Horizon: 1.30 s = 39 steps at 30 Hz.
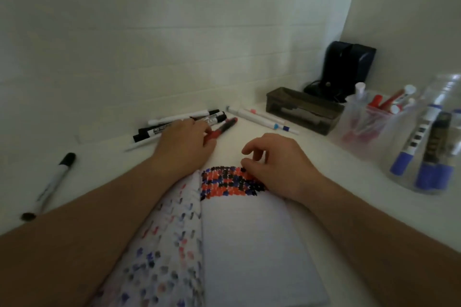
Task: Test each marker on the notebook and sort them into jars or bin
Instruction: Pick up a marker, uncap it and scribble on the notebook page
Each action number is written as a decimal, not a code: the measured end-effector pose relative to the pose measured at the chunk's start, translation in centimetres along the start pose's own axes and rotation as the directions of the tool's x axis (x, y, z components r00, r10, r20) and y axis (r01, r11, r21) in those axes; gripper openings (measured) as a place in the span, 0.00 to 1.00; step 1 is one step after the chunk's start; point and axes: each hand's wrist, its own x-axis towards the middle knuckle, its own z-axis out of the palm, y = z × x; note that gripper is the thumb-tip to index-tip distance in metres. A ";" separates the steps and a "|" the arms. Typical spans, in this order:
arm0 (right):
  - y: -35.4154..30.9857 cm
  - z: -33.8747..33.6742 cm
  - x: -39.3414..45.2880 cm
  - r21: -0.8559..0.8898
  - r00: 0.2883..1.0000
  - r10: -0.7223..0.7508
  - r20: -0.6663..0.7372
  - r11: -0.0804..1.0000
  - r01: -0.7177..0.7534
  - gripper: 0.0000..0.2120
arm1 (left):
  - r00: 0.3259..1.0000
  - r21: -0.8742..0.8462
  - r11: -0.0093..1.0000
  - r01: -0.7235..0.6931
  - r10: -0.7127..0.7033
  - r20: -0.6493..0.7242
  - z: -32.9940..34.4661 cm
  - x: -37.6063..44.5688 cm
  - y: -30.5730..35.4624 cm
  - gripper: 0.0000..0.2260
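Note:
An open notebook (pixel 249 237) lies in front of me, its right page marked at the top with a patch of red, blue and black test marks (pixel 224 182). My left hand (pixel 184 144) reaches over a cluster of black markers (pixel 174 122) and grips a red marker (pixel 224 127) lying beyond the notebook. My right hand (pixel 277 167) rests on the top right of the page, fingers loosely curled, holding nothing. At the right stand a clear jar of red markers (pixel 369 119) and a clear jar of blue markers (pixel 434 147).
A lone black marker (pixel 53 179) lies on the white table at the far left. Two white pens (pixel 262 118) lie by the wall. A dark rectangular bin (pixel 303 109) and a black case (pixel 346 70) sit in the back right corner.

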 end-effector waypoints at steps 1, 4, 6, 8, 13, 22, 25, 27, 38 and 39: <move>0.3 0.0 0.0 0.019 1.000 -0.005 -0.023 1.000 0.005 0.08 | 1.000 0.001 1.000 -0.010 0.010 0.016 0.0 0.1 0.0 0.14; 0.7 -0.2 -0.1 0.063 0.999 0.013 -0.040 0.998 -0.010 0.05 | 0.996 0.091 0.992 -0.085 0.086 -0.010 0.2 0.5 0.0 0.14; 0.8 -0.4 -0.1 0.122 0.998 0.049 -0.043 0.992 -0.044 0.03 | 0.993 0.145 0.984 -0.105 0.112 -0.041 0.4 0.7 0.1 0.13; 1.0 -0.3 0.0 0.184 0.995 0.084 -0.062 0.980 -0.071 0.05 | 0.989 0.156 0.981 -0.112 0.126 -0.082 0.5 0.7 0.2 0.12; 0.9 -0.8 -0.1 0.382 0.983 0.149 -0.109 0.919 -0.097 0.06 | 0.920 -0.012 0.977 -0.212 0.196 -0.340 -1.0 -0.3 1.7 0.12; -0.4 -2.2 -1.5 0.866 0.992 0.118 -0.052 0.500 -0.014 0.08 | 0.782 -0.194 0.765 -0.614 0.555 -0.284 -1.9 -2.7 4.9 0.14; -1.0 -1.6 -1.9 0.889 0.992 0.120 -0.031 0.458 -0.028 0.05 | 0.817 -0.404 0.718 -0.567 0.552 -0.166 -1.7 -3.2 5.5 0.08; -1.0 -1.4 -1.9 0.875 0.992 0.125 -0.027 0.483 -0.037 0.07 | 0.828 -0.401 0.737 -0.545 0.547 -0.120 -1.3 -3.3 5.6 0.07; 1.9 -5.6 -1.3 0.899 0.992 0.032 0.121 0.419 -0.123 0.13 | 0.879 -0.461 0.838 -0.293 0.425 0.214 -2.2 -3.5 5.0 0.27; 2.5 -6.6 -1.4 0.890 0.989 0.009 0.148 0.435 -0.137 0.12 | 0.856 -0.402 0.868 -0.291 0.424 0.296 -2.3 -3.4 4.9 0.30</move>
